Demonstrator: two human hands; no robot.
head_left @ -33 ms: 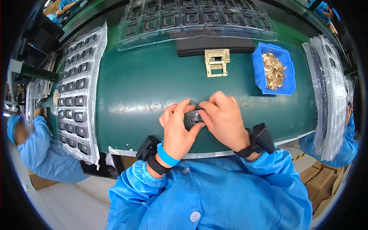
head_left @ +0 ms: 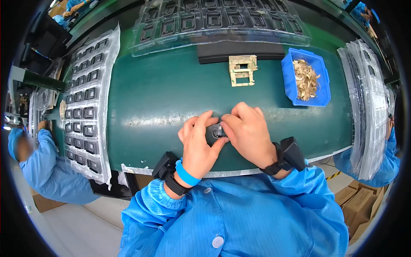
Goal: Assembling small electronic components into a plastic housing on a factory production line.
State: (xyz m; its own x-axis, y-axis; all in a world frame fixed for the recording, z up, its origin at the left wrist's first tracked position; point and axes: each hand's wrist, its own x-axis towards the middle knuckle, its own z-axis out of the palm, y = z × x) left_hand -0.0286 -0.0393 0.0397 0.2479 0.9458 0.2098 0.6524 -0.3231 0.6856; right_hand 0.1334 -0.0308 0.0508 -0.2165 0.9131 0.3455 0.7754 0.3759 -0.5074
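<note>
A small dark rectangular plastic housing (head_left: 217, 131) lies on the green mat, between my two hands. My left hand (head_left: 198, 139) grips it from the left, with fingertips at its far edge and the thumb at its near edge. Over its right side my right hand (head_left: 249, 135) is closed, thumb and forefinger pinched together at the housing. Whatever sits in that pinch is hidden by the fingers. Part of the housing's inside shows lighter grey pieces; its right end is covered by my right hand.
Beyond my hands lie a pale slotted frame with strips (head_left: 242, 81) and a blue bin (head_left: 290, 88) of curled tan scraps. Clear trays of dark housings stand at left (head_left: 105, 113) and far side (head_left: 201, 36). Stacked trays (head_left: 364, 111) rise at right. A co-worker (head_left: 55, 171) sits at left.
My right hand has shifted very slightly to the left over the housing. The left hand and the housing look the same.
</note>
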